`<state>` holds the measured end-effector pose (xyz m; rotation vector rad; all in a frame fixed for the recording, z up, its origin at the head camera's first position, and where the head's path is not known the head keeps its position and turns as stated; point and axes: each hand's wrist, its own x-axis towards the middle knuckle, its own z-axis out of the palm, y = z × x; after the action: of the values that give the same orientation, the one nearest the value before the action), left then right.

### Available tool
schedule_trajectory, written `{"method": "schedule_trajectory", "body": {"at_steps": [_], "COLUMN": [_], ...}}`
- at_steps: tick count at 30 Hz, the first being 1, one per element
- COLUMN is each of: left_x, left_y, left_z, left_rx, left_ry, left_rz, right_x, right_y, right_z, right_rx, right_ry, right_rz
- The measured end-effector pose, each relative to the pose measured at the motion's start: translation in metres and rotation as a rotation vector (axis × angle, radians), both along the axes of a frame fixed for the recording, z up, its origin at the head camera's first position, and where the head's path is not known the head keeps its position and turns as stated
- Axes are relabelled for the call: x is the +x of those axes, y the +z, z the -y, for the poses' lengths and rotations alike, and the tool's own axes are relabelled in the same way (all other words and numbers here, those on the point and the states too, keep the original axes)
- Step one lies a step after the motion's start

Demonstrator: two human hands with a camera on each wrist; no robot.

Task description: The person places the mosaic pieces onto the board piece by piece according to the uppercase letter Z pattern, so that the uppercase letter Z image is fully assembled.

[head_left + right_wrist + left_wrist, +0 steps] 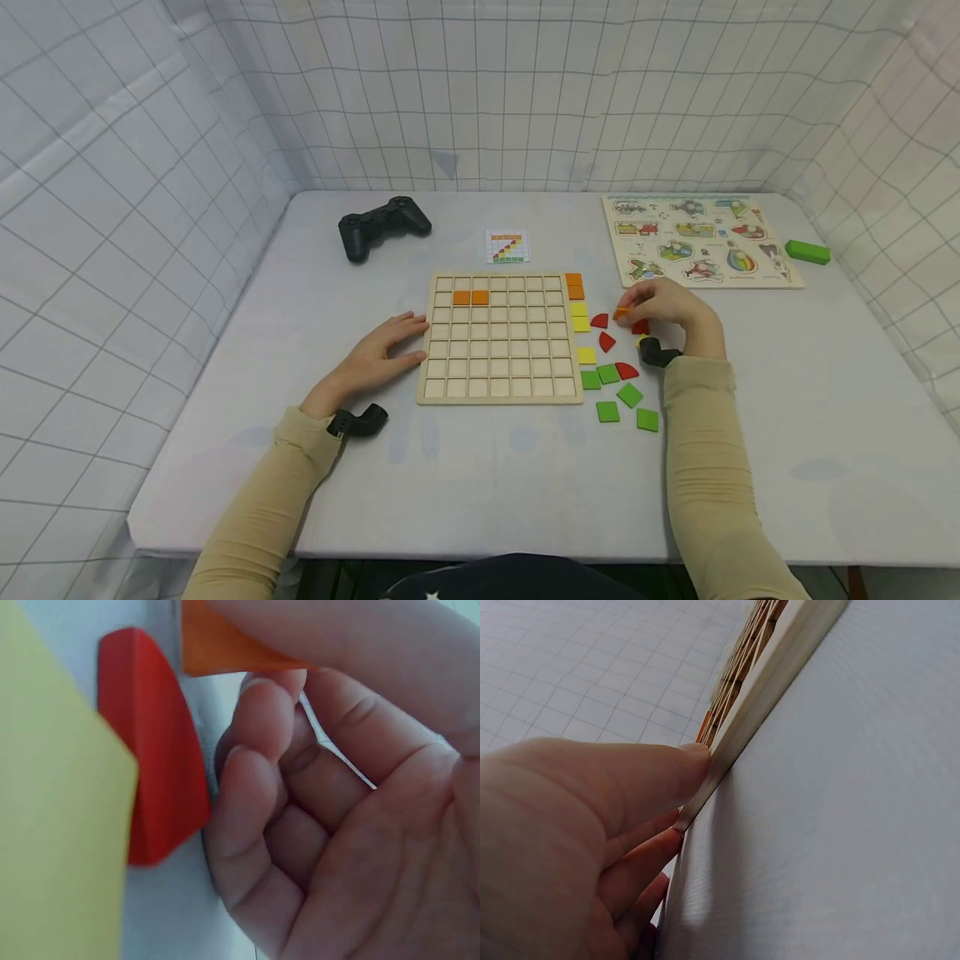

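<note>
A wooden grid board (498, 404) lies mid-table, with two orange square tiles (480, 297) side by side in its second row. My left hand (378, 354) rests at the board's left edge, thumb and fingers extended; the left wrist view shows the thumb (667, 769) touching the wooden rim. Right of the board, my right hand (663, 307) pinches an orange tile (232, 645) between thumb and fingers. Just beneath that hand sit a red quarter-circle tile (157, 750) and a yellow tile (60, 795), both partly hidden in the head view.
Orange, yellow, green (608, 412) and red tiles (627, 371) lie along the board's right side. Behind the board is a small pattern card (507, 247). A black game controller (384, 225), a picture puzzle board (697, 237) and a green block (807, 252) stand farther back.
</note>
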<state>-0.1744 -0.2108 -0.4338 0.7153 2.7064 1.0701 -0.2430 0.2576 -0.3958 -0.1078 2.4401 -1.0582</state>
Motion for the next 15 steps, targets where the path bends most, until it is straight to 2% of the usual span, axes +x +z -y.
{"method": "schedule_trajectory", "body": {"at_steps": [8, 15], "left_x": [0.0, 0.001], "left_y": [0.0, 0.001], "left_z": [0.0, 0.0], "left_rx": [0.0, 0.007], "left_ry": [-0.003, -0.004], "left_rz": [0.001, 0.002], "right_x": [-0.002, -0.007], "right_y": [0.007, 0.016], "right_z": [0.009, 0.032], "right_rx": [-0.008, -0.012], "right_ry": [-0.009, -0.017], "right_rz": [-0.032, -0.173]}}
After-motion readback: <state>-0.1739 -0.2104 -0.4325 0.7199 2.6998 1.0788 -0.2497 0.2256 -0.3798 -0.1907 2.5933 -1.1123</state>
